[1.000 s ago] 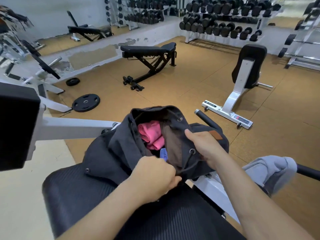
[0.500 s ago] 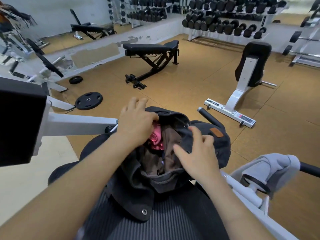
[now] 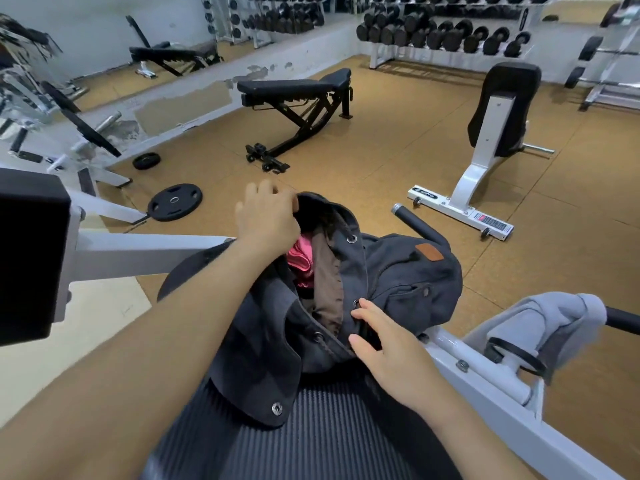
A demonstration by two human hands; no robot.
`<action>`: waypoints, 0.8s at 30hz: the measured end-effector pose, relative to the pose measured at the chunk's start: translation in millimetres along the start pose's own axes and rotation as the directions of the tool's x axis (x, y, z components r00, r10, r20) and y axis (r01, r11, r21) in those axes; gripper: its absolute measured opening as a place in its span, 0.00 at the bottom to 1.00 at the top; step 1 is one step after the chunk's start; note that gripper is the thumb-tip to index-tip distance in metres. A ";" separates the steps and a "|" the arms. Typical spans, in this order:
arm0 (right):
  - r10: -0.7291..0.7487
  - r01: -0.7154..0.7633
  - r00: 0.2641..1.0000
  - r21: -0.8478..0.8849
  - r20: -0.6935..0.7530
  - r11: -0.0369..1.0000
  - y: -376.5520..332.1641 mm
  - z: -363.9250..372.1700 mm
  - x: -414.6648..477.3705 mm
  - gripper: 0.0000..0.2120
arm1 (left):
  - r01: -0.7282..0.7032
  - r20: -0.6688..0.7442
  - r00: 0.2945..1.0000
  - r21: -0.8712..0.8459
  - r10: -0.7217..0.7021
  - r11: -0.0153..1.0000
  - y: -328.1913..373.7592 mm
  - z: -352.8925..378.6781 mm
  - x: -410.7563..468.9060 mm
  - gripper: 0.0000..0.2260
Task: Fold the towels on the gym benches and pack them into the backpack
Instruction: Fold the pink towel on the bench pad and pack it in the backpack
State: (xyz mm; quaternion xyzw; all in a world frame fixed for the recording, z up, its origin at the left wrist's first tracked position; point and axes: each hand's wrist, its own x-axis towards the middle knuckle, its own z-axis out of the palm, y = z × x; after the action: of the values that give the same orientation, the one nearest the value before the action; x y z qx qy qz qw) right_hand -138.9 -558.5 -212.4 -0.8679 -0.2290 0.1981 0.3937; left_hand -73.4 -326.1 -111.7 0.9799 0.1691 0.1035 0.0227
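A dark grey backpack lies open on the ribbed black bench pad in front of me. Inside its mouth I see a pink towel and brown lining or cloth beside it. My left hand grips the far rim of the opening, above the pink towel. My right hand rests with spread fingers on the near right rim by the eyelets, holding nothing. A grey towel hangs over the bench's handle bar at the right.
A black flat bench stands on the cork floor ahead, a white-framed seat to the right. Weight plates lie on the floor left. Dumbbell racks line the back wall. A black pad juts in at left.
My left hand has gone from the near rim to the far rim of the backpack's mouth. My right hand has slid down to the near right rim, and the mouth has narrowed.
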 end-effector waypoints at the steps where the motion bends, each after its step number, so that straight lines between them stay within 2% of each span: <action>1: 0.005 -0.005 1.000 0.017 -0.006 1.000 1.9 2.2 -0.2 0.20 | -0.093 -0.098 0.991 0.002 0.092 0.996 1.0 0.4 -10.7 0.13; 2: 0.012 -0.011 1.000 0.027 -0.009 1.000 2.7 5.0 -0.5 0.20 | -0.185 -0.118 0.976 0.016 0.185 0.983 1.2 3.0 -20.6 0.13; 3: 0.015 -0.014 1.000 0.034 -0.013 0.999 2.7 7.8 -0.1 0.21 | -0.253 -0.062 0.965 0.056 0.256 0.966 -0.6 8.0 -28.1 0.14; 5: 0.020 -0.020 0.999 0.005 -0.030 1.000 0.2 12.7 2.3 0.21 | -0.284 0.153 0.953 0.144 0.262 0.948 -12.8 23.2 -35.1 0.16; 6: 0.032 -0.032 0.999 -0.005 -0.036 0.999 -2.5 14.1 4.1 0.21 | -0.278 0.204 0.946 0.108 0.252 0.955 -20.3 26.6 -37.3 0.15; 7: 0.048 -0.048 0.998 -0.001 -0.033 0.999 -6.0 13.9 5.9 0.20 | -0.246 0.197 0.949 -0.021 0.245 0.969 -26.0 25.8 -40.7 0.14; 9: 0.064 -0.064 0.998 0.008 -0.010 0.998 -13.1 9.9 7.0 0.20 | -0.149 0.062 0.983 -0.299 0.175 0.943 -27.5 12.3 -55.2 0.13; 11: 0.047 -0.048 0.999 -0.035 -0.005 0.998 -20.7 1.2 2.0 0.20 | -0.100 -0.017 0.995 -0.418 0.103 0.903 -22.7 -11.2 -82.3 0.12; 14: 0.014 -0.017 1.000 -0.113 -0.027 0.993 -34.6 -13.4 -17.0 0.17 | -0.128 -0.046 0.992 -0.462 0.120 0.877 -25.0 -35.8 -137.5 0.11; 18: -0.016 0.009 0.998 -0.109 -0.057 0.994 -53.5 -23.0 -51.0 0.08 | -0.115 -0.070 0.993 -0.550 0.092 0.827 -41.7 -40.3 -209.2 0.09; 24: -0.042 0.028 0.996 -0.170 -0.079 0.985 -97.4 -7.9 -100.2 0.07 | -0.180 -0.076 0.982 -0.629 0.171 0.756 -56.1 -43.7 -298.6 0.11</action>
State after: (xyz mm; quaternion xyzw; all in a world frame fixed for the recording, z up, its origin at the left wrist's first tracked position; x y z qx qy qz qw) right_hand -240.1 -561.6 -115.7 -0.9014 -0.2437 0.1350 0.3313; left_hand -376.0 -373.2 -131.8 0.9256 0.0318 0.1627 0.3402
